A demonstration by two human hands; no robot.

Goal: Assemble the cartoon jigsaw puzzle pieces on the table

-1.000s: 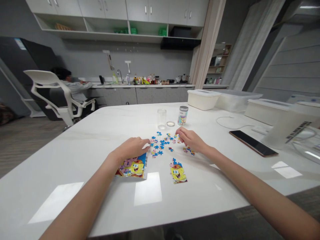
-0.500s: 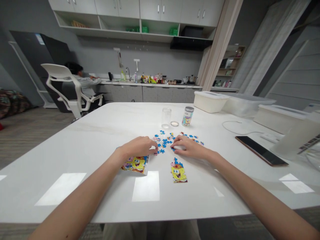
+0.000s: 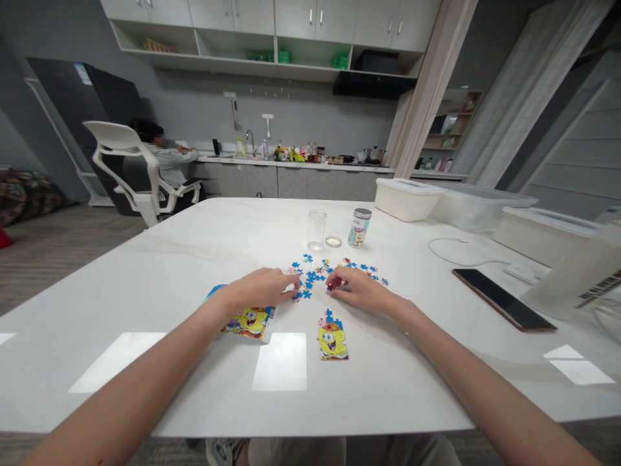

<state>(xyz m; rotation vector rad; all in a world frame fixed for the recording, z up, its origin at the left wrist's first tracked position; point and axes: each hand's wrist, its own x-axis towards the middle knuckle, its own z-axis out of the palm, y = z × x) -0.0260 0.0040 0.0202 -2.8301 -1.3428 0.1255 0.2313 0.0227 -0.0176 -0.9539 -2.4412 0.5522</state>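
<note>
My left hand rests at the left edge of the loose blue jigsaw pieces, its fingers bent, with thumb and forefinger slightly apart beside the pieces. A small dark blue puzzle piece shows at the pinched fingertips of my right hand, on the pile's right side. Nearer me lies a partly joined puzzle with a yellow cartoon face and an uneven top edge. Under my left wrist is a printed picture sheet with the same character, partly covered by my forearm.
Behind the pieces stand a clear jar, a round lid and a printed canister. On the right are a phone, a cable and white storage boxes. A person sits in a white-framed chair beyond the table.
The view has shifted a little, moving the tabletop things leftward in the picture. Both hands stay at the loose pieces, with only slight finger movement.
</note>
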